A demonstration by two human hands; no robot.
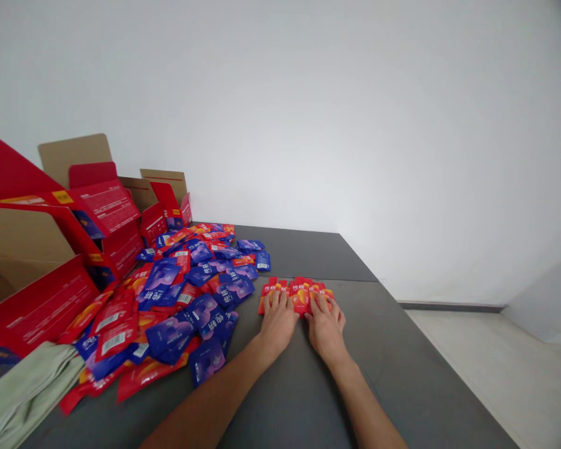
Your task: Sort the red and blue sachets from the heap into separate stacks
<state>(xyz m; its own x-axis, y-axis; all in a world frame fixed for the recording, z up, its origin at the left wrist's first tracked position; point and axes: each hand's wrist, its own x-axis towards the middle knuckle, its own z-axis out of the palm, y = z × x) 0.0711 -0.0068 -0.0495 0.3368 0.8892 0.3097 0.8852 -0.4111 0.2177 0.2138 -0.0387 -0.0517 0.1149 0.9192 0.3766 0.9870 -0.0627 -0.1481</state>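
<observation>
A short row of red snack packets [300, 298] with orange fruit pictures lies on the dark grey table in front of me. My left hand [278, 319] rests on the left end of the row, its fingers stretched over the packets. On the right end lies my right hand [326, 327], fingers spread and touching the packet tops. Both palms face down, and neither hand is wrapped around anything. The fingers cover the lower parts of some packets. To the left spreads a large heap of blue packets [172, 335] mixed with red packets [114, 338].
Open red cardboard boxes [42, 296] stand along the left side behind the heap. A pale green cloth [32, 390] lies at the lower left. The table [416, 386] ends along a slanting right edge, with floor beyond it. A white wall [280, 125] rises behind.
</observation>
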